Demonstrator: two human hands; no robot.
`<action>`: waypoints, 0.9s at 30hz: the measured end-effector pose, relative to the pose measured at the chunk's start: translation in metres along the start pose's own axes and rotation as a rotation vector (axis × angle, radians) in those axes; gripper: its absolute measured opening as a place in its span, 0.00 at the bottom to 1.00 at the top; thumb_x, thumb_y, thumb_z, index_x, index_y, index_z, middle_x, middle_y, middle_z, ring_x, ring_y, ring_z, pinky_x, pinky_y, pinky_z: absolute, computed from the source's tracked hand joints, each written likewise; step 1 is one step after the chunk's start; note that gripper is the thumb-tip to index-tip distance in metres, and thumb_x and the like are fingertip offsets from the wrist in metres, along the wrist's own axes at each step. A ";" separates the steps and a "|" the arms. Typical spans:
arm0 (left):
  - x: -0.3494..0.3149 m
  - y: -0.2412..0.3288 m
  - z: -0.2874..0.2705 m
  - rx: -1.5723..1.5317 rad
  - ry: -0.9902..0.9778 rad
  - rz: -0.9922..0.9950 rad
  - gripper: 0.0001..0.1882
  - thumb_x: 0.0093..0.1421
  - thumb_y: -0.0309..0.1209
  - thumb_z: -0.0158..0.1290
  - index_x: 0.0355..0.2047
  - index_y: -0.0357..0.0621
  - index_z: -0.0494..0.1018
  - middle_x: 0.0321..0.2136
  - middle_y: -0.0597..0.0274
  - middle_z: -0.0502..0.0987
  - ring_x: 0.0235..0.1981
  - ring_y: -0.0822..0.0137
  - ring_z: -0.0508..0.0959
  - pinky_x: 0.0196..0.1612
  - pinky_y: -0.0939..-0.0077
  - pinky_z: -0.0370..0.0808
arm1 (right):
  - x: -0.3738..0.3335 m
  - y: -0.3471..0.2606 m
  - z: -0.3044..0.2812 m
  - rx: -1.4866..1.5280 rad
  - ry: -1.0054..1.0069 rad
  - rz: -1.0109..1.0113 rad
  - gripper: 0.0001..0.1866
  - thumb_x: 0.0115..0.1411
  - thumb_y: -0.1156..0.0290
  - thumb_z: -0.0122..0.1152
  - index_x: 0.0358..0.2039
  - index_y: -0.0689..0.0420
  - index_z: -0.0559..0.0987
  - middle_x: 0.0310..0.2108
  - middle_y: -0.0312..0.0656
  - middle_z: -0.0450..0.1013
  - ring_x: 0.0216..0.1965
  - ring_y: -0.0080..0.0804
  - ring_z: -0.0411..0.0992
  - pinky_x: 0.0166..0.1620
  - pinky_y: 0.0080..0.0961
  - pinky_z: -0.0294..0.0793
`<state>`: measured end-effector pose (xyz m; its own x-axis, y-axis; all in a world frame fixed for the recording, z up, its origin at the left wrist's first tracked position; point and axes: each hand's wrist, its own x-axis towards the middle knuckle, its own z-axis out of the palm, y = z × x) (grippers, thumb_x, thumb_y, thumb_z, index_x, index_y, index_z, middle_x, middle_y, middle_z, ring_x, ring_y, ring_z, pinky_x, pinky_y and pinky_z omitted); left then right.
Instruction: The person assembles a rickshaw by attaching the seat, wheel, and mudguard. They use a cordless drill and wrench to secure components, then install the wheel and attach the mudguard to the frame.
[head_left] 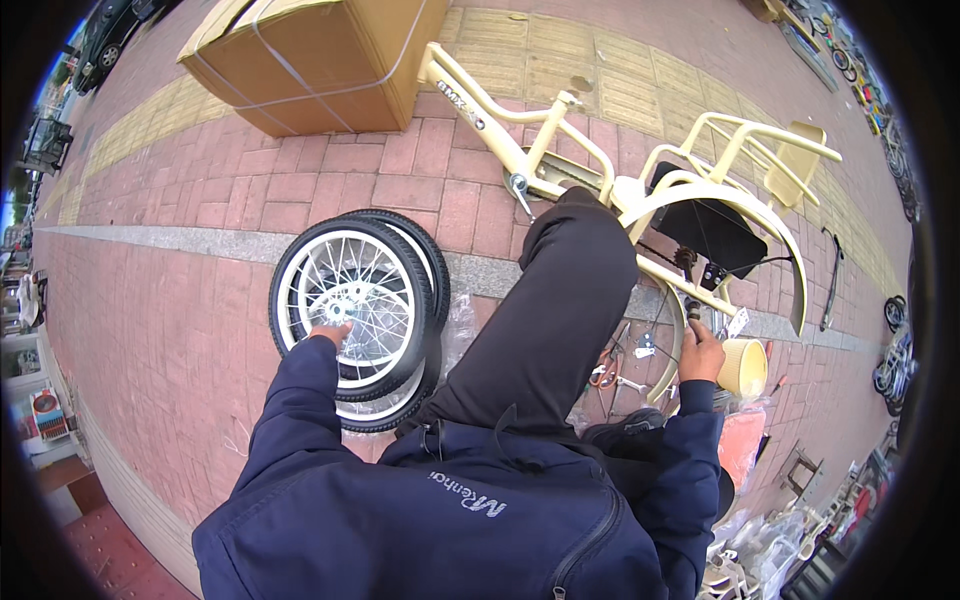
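At the left, a bicycle wheel (390, 300) with a white rim and black tire lies on a stack of similar wheels. My left hand (330, 332) is at its spokes beside the hub, fingers curled and partly hidden by the sleeve. Right of my raised knee, a cream bicycle frame (510, 150) rests on the paving, with its curved rear fender (745, 195) and rack. My right hand (702, 352) is closed around a dark-handled tool (692, 310) that reaches toward the frame's rear end. The tool's working tip is hard to make out.
A strapped cardboard box (310, 65) stands beyond the wheels. Between my legs and right hand lie orange-handled pliers (604, 372) and a wrench (632, 385). A cream basket (743, 368) sits by my right hand. A black rod (832, 280) lies farther right; plastic-wrapped parts (770, 545) are at lower right.
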<state>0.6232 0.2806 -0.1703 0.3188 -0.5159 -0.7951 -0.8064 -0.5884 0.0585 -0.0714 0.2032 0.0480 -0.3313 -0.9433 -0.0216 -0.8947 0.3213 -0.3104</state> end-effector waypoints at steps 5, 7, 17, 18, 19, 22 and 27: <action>-0.083 0.050 -0.097 -0.872 -0.207 -0.044 0.12 0.62 0.37 0.53 0.26 0.41 0.74 0.11 0.72 0.61 0.11 0.74 0.59 0.15 0.74 0.52 | -0.005 0.000 0.003 0.094 0.029 0.023 0.15 0.56 0.67 0.60 0.42 0.58 0.82 0.39 0.53 0.78 0.43 0.51 0.76 0.49 0.38 0.74; -0.105 0.075 -0.135 -0.772 -0.133 -0.049 0.10 0.60 0.34 0.53 0.26 0.41 0.74 0.11 0.72 0.60 0.11 0.75 0.58 0.14 0.76 0.51 | -0.004 0.003 0.005 0.163 0.022 0.021 0.16 0.55 0.64 0.61 0.42 0.58 0.82 0.40 0.53 0.78 0.44 0.49 0.76 0.49 0.38 0.74; -0.251 0.218 -0.253 -0.868 0.027 0.591 0.11 0.64 0.35 0.51 0.27 0.43 0.68 0.10 0.74 0.60 0.07 0.80 0.55 0.10 0.83 0.50 | -0.004 0.006 0.019 0.238 0.063 -0.004 0.16 0.54 0.64 0.63 0.42 0.57 0.82 0.38 0.53 0.78 0.42 0.52 0.75 0.48 0.42 0.73; -0.270 0.242 -0.258 -0.831 0.047 0.704 0.11 0.64 0.35 0.51 0.27 0.43 0.68 0.10 0.74 0.60 0.07 0.80 0.56 0.11 0.84 0.51 | -0.004 0.007 0.020 0.247 0.077 -0.030 0.17 0.54 0.63 0.64 0.44 0.56 0.81 0.38 0.54 0.77 0.42 0.53 0.75 0.47 0.43 0.73; -0.288 0.267 -0.260 -0.823 0.094 0.754 0.11 0.64 0.34 0.51 0.27 0.42 0.68 0.10 0.74 0.60 0.07 0.80 0.56 0.11 0.85 0.52 | -0.004 0.007 0.020 0.264 0.057 -0.011 0.18 0.55 0.63 0.63 0.45 0.56 0.80 0.38 0.53 0.77 0.42 0.52 0.75 0.47 0.42 0.73; -0.341 0.338 -0.247 -0.758 0.129 1.048 0.11 0.63 0.30 0.51 0.24 0.42 0.68 0.11 0.74 0.63 0.09 0.81 0.59 0.13 0.86 0.55 | -0.003 0.006 0.022 0.351 0.057 -0.018 0.20 0.56 0.64 0.63 0.48 0.56 0.78 0.39 0.54 0.76 0.42 0.54 0.74 0.47 0.44 0.72; -0.403 0.428 -0.188 -0.682 0.090 1.160 0.09 0.61 0.27 0.52 0.25 0.35 0.74 0.16 0.74 0.69 0.15 0.82 0.63 0.19 0.83 0.59 | -0.001 0.003 0.025 0.598 0.124 -0.050 0.21 0.59 0.62 0.59 0.50 0.58 0.75 0.42 0.57 0.75 0.45 0.57 0.73 0.50 0.44 0.71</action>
<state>0.2434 0.1200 0.2885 -0.3205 -0.9463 -0.0418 -0.2326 0.0358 0.9719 -0.0667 0.2031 0.0233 -0.3579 -0.9277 0.1060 -0.5987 0.1409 -0.7885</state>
